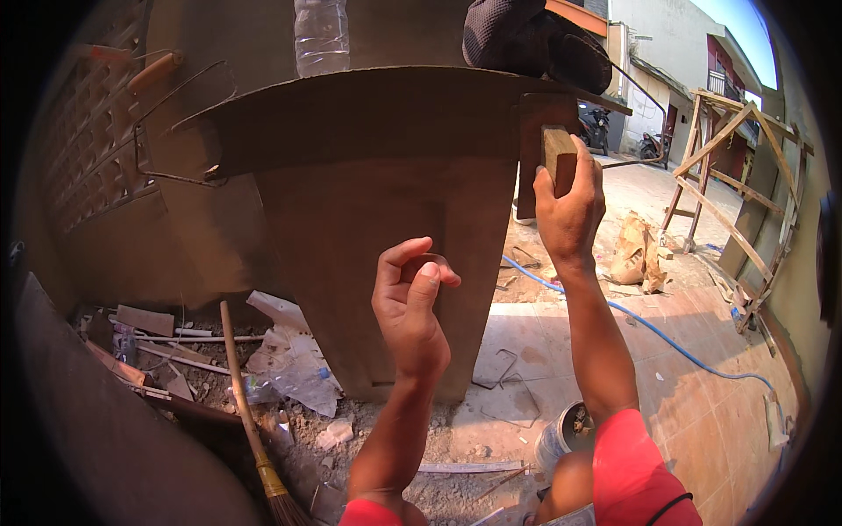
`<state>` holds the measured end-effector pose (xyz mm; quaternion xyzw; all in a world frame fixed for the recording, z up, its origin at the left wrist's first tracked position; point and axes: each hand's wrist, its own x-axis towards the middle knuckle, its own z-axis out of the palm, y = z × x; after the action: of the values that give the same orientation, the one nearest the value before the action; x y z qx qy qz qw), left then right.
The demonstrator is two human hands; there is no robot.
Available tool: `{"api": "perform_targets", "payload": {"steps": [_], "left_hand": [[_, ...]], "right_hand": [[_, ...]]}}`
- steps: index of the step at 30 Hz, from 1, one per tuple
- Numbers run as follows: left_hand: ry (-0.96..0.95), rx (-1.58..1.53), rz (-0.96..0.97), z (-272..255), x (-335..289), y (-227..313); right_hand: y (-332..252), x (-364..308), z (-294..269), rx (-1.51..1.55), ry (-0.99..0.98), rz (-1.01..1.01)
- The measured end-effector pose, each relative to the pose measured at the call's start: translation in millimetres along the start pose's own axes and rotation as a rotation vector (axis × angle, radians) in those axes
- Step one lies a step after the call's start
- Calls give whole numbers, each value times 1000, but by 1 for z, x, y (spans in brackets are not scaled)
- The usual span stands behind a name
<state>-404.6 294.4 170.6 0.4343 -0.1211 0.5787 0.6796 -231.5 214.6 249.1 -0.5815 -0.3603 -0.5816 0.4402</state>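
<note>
Outdoors, on a building site: a tall brown formwork panel [386,263] is standing upright on tiled paving [702,386], with a curved sheet topping it like a shelf, and rubble and dirt are lying along its foot. The right hand [568,206] is pressing one small wooden block [559,158] against the panel's right edge, fingers wrapped round the block from behind, thumb up its side. The left hand [408,307] is hovering in front of the panel's face, fingers curled in narrow, thumb and forefinger pinched together; whether something tiny is sitting between them cannot be told.

Counting around: one clear plastic bottle [321,35] is standing on the top sheet, and one dark bundle of cloth [526,39] is resting beside it to the right. One broom [254,430] is leaning in at lower left, handle running up over the debris. One blue hose [649,326] is snaking across the tiles behind the right forearm. One small pail [566,431] is sitting by the person's knee. One timber frame [737,184] is standing at the right, and two motorbikes [596,127] are parked beyond.
</note>
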Motion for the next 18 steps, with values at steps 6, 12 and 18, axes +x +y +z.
{"api": "perform_targets", "payload": {"steps": [6, 12, 18], "left_hand": [[2, -38, -15, 7, -6, 3], [91, -24, 137, 2, -2, 10], [121, -70, 170, -15, 5, 29]], "right_hand": [[-82, 14, 44, 101, -158, -133], [-135, 7, 74, 61, -356, -410], [-49, 27, 13, -8, -314, -343]]}}
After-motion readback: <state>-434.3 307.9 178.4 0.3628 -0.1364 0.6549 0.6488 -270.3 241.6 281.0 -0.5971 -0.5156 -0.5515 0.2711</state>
